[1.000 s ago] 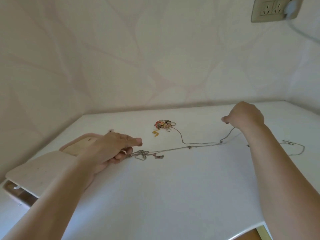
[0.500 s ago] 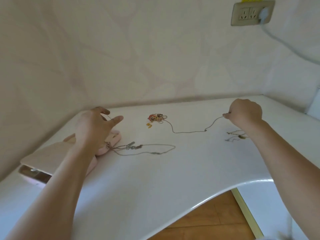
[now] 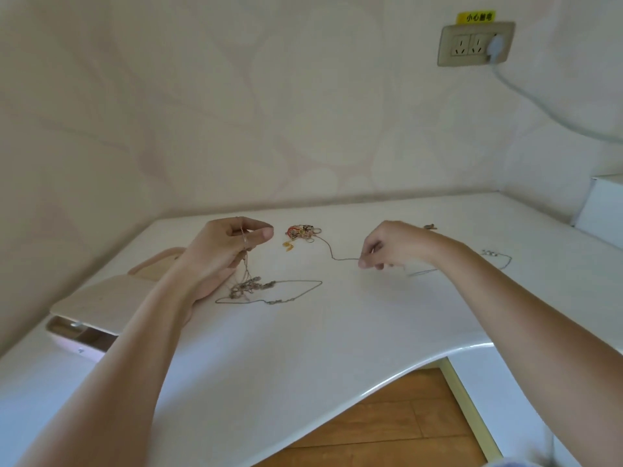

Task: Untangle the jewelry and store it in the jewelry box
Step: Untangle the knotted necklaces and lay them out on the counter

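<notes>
My left hand (image 3: 224,254) is raised above the white table (image 3: 303,348) and pinches a silver chain (image 3: 269,291) between thumb and forefinger. That chain hangs down to a knotted clump and a long loop lying on the table. My right hand (image 3: 387,246) pinches the end of a thin chain (image 3: 332,254) that runs back to a colourful jewelry tangle (image 3: 301,232). The pink jewelry box (image 3: 97,305) stands open at the left, partly behind my left forearm.
Another silver chain (image 3: 499,257) lies right of my right wrist, and a small piece (image 3: 429,226) sits behind it. A wall socket (image 3: 475,43) with a cable is up on the back wall. The table's curved front edge drops to a wooden floor (image 3: 387,426).
My left hand has lifted its chain end higher, so the chain now hangs from the fingers. My right hand has moved left and lower, towards the middle of the table.
</notes>
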`<action>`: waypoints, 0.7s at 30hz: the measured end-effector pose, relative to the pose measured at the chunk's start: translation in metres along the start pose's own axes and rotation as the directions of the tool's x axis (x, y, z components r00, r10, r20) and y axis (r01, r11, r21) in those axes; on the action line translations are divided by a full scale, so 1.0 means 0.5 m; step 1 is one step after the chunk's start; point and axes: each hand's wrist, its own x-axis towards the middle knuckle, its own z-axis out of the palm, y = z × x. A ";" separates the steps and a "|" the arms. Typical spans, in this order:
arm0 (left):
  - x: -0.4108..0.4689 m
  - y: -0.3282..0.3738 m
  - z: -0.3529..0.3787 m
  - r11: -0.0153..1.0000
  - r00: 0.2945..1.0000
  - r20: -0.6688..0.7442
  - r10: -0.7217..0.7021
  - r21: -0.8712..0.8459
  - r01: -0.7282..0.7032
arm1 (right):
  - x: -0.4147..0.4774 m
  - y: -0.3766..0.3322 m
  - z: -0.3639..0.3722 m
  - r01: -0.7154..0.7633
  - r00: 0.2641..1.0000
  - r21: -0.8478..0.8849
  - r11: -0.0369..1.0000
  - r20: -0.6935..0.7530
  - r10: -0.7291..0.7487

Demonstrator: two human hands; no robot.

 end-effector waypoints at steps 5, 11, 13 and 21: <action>0.000 -0.001 -0.015 0.981 0.956 0.294 -0.006 -0.184 0.063 | 0.036 -0.076 0.036 0.150 0.970 0.497 0.855 0.095 -0.226; 0.014 -0.010 -0.027 0.957 0.922 0.388 0.007 -0.271 0.106 | 0.126 -0.163 0.076 0.240 0.940 0.200 0.950 0.195 -0.278; 0.020 -0.013 -0.030 0.941 0.927 0.375 0.009 -0.317 0.119 | 0.132 -0.177 0.081 0.246 0.893 0.299 0.922 0.299 -0.336; 0.035 -0.013 -0.055 0.888 0.943 0.327 0.066 -0.451 0.094 | 0.165 -0.164 0.140 0.315 0.901 0.212 0.925 0.238 -0.362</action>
